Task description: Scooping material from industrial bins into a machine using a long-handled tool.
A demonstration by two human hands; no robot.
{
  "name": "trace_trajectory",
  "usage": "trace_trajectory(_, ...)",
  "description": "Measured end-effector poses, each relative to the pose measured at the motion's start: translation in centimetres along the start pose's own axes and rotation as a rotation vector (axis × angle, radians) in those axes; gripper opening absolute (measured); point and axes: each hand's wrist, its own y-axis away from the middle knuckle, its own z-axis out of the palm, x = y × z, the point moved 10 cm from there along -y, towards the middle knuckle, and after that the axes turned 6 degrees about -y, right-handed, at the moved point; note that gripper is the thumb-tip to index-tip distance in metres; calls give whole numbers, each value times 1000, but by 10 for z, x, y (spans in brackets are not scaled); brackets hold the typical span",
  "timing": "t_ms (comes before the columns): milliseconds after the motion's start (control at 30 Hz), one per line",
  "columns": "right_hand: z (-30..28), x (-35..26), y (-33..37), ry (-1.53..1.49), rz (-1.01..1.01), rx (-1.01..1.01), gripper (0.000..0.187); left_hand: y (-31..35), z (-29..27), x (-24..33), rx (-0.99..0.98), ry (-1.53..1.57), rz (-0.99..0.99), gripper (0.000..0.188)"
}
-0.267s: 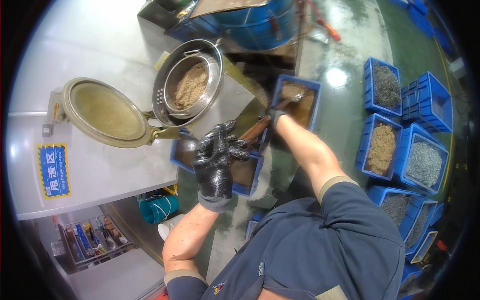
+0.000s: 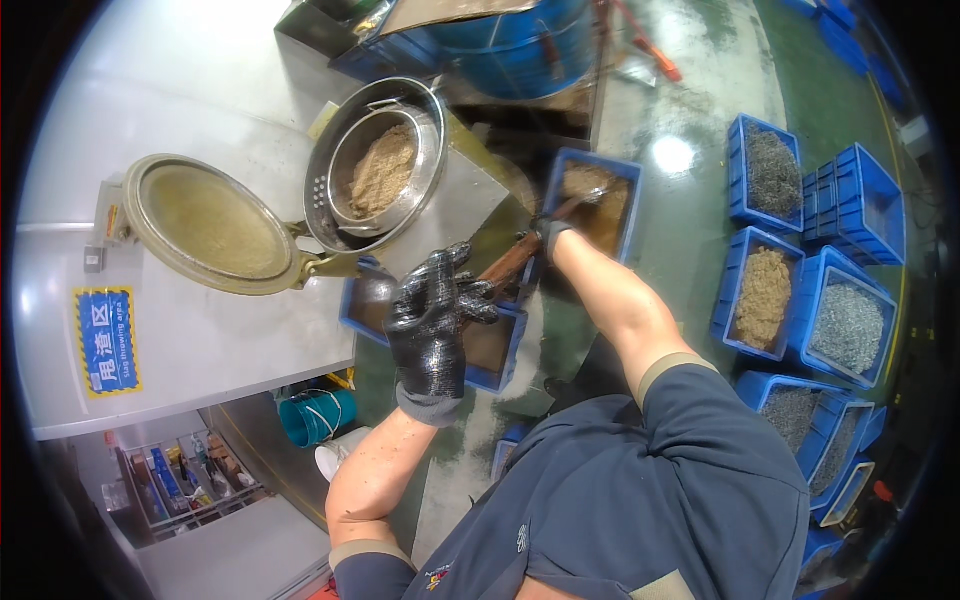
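Note:
A shovel with a worn brown wooden handle [image 2: 508, 262] slants across the middle, its metal blade [image 2: 597, 193] over a blue crate [image 2: 634, 205] holding tan, wet-looking material. My right hand [image 2: 549, 235], in a dark glove, is closed around the shaft near the crate. Nearer me, my left hand [image 2: 428, 325] wears a shiny wet black glove and holds the handle's end, which is partly hidden by the fingers. Left of the shovel, a round metal drum machine [image 2: 437, 135] stands open. Inside it sits a perforated metal basket [image 2: 345, 165] with a heap of tan material [image 2: 384, 172].
The machine's round lid [image 2: 215, 225] is swung open to the left. Beneath the handle stands another blue crate [image 2: 515, 350]. Blue crates of metal shavings [image 2: 845, 322] and tan material [image 2: 763, 300] line the right. A blue drum [image 2: 520, 50] stands behind; a teal bucket [image 2: 318, 417] sits lower left.

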Motion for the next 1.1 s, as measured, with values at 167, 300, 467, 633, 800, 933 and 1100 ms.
trace_trajectory(167,-87,-31,-41,-198,-56,-130,40,7,28,12,-64,136,3,33)
trace_trajectory(300,15,41,24,-444,135,-139,39,11,-22,-11,-81,-201,146,31)
trace_trajectory(467,-5,79,65,-467,18,-190,35,53,-44,-87,-48,-206,63,34)
trace_trajectory(633,-40,192,74,-328,89,61,16,162,-117,-254,-11,-365,-616,39)
trace_trajectory(800,-65,208,51,-395,262,32,16,257,-102,-362,-104,382,-1316,60)
trace_trajectory(933,-129,189,-67,-444,50,-42,19,236,-82,-424,-326,-187,-1474,52)
trace_trajectory(1100,-151,177,-169,-563,106,31,17,184,-68,-519,-432,-692,-1215,52)
